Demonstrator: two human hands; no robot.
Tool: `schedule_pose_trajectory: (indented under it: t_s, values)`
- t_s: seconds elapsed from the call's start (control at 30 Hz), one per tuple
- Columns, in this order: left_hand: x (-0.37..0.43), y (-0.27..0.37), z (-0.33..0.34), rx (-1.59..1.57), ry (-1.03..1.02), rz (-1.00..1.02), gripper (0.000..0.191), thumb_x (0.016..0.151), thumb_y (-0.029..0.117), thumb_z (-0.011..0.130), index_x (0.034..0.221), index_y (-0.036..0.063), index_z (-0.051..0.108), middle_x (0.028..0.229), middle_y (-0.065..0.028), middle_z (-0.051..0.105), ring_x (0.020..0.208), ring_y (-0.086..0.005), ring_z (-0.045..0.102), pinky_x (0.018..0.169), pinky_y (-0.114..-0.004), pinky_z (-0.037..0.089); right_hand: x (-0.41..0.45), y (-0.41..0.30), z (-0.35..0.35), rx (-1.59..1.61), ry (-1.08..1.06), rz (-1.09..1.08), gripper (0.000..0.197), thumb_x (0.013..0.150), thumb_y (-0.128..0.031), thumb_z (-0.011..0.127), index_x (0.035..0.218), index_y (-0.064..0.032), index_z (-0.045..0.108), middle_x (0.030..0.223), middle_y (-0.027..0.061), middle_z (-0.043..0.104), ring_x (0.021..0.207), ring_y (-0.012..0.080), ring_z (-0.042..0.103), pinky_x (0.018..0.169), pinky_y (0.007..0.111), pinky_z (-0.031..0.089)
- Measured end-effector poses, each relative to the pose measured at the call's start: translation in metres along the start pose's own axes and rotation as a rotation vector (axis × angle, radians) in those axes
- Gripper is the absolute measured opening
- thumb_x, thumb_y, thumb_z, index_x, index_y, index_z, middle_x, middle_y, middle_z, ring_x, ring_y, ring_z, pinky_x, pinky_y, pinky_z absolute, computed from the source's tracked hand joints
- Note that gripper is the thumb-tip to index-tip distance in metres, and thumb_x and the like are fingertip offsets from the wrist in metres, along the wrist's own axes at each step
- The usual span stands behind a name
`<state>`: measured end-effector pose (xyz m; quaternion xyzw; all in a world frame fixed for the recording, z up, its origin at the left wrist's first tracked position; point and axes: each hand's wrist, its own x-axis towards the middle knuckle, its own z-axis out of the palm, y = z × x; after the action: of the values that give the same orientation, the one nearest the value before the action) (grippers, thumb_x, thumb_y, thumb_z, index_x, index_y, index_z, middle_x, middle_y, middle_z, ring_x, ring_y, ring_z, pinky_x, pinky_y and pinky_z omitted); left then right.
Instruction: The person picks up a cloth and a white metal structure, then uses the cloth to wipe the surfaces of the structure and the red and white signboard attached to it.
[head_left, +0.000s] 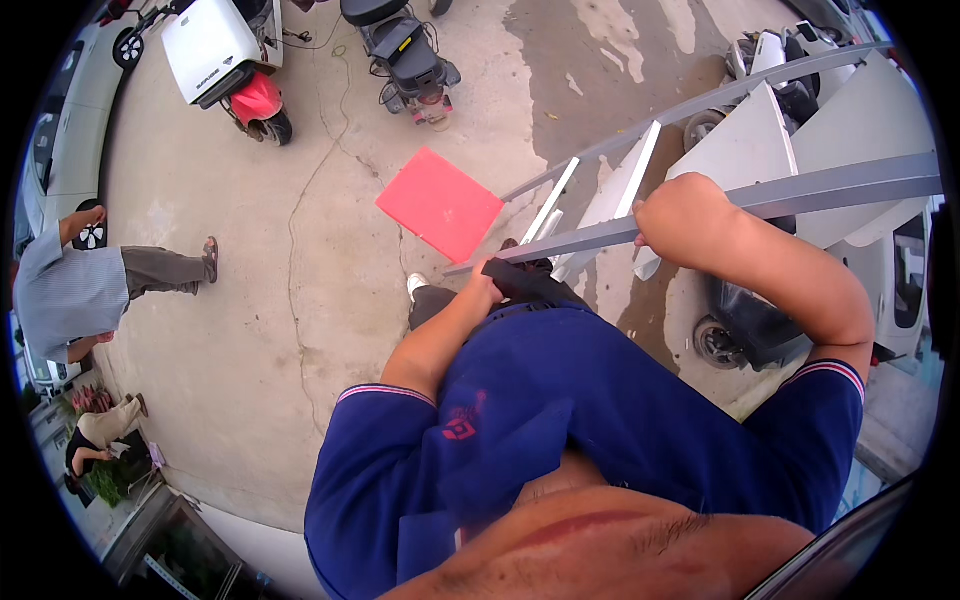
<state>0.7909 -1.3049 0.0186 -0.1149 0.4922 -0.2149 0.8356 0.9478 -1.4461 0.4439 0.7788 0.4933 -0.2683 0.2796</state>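
My right hand (679, 217) is closed around the near grey metal rail (832, 184) of a long frame that slants from lower middle to upper right. White panels (739, 146) are fixed between this rail and a second grey rail (690, 101). My left hand (486, 285) is at my waist, beside the rail's lower end, with its fingers curled against a black fabric item (525, 283). Whether it grips the fabric, the rail or both cannot be told. A flat red square board (441, 204) lies just beyond the rail's lower end.
A red and white scooter (255, 97) and a dark scooter (412, 60) stand ahead. Other two-wheelers (739, 322) are behind the frame at right. One person (75, 292) stands at left near a parked car (82, 112); another (105, 427) is farther back. Wet concrete (585, 52) stretches ahead.
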Motion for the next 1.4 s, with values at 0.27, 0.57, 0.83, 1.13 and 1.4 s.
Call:
schedule_pose_trajectory:
  t_s: [0.27, 0.57, 0.83, 1.13, 1.4]
  values:
    - [0.060, -0.067, 0.118, 0.276, 0.055, 0.104, 0.045, 0.095, 0.030, 0.031, 0.113, -0.0010, 0.058, 0.104, -0.0188, 0.063, 0.097, -0.0356, 0.062, 0.090, -0.053, 0.050, -0.028, 0.135, 0.034, -0.034, -0.118, 0.010, 0.012, 0.078, -0.014, 0.062, 0.079, -0.0066, 0.072, 0.077, 0.0118, 0.069, 0.075, 0.0265, 0.069, 0.061, 0.037, 0.053]
    - [0.100, -0.080, 0.261, 0.381, 0.100, 0.087, 0.046, 0.097, 0.038, 0.028, 0.109, 0.0029, 0.055, 0.097, -0.0148, 0.062, 0.093, -0.0312, 0.060, 0.088, -0.053, 0.046, -0.030, 0.252, 0.031, -0.059, -0.040, 0.047, 0.026, 0.086, -0.031, 0.062, 0.078, -0.0075, 0.071, 0.069, 0.0081, 0.067, 0.070, 0.0264, 0.067, 0.061, 0.038, 0.052]
    - [0.168, -0.050, 0.392, 0.364, -0.094, 0.043, 0.045, 0.093, 0.023, 0.029, 0.123, -0.0072, 0.047, 0.107, -0.0254, 0.056, 0.097, -0.0404, 0.059, 0.089, -0.057, 0.050, 0.016, 0.350, -0.002, -0.046, -0.120, 0.151, 0.023, 0.087, -0.029, 0.062, 0.082, -0.0083, 0.070, 0.071, 0.0079, 0.067, 0.069, 0.0256, 0.067, 0.060, 0.038, 0.052]
    - [0.237, -0.016, 0.538, 0.210, -0.236, -0.169, 0.048, 0.091, 0.020, 0.032, 0.128, -0.0074, 0.044, 0.118, -0.0287, 0.051, 0.104, -0.0428, 0.055, 0.085, -0.053, 0.053, 0.073, 0.474, -0.052, -0.086, -0.314, 0.152, 0.013, 0.073, -0.011, 0.066, 0.084, -0.0076, 0.072, 0.080, 0.0087, 0.070, 0.077, 0.0237, 0.069, 0.061, 0.035, 0.053]
    - [0.325, 0.021, 0.690, 0.272, -0.209, -0.089, 0.048, 0.090, 0.020, 0.034, 0.127, -0.0078, 0.045, 0.119, -0.0287, 0.051, 0.106, -0.0418, 0.055, 0.086, -0.050, 0.054, 0.134, 0.635, -0.050, -0.143, -0.273, 0.111, 0.016, 0.071, -0.011, 0.069, 0.086, -0.0098, 0.073, 0.083, 0.0079, 0.071, 0.081, 0.0229, 0.069, 0.062, 0.034, 0.053]
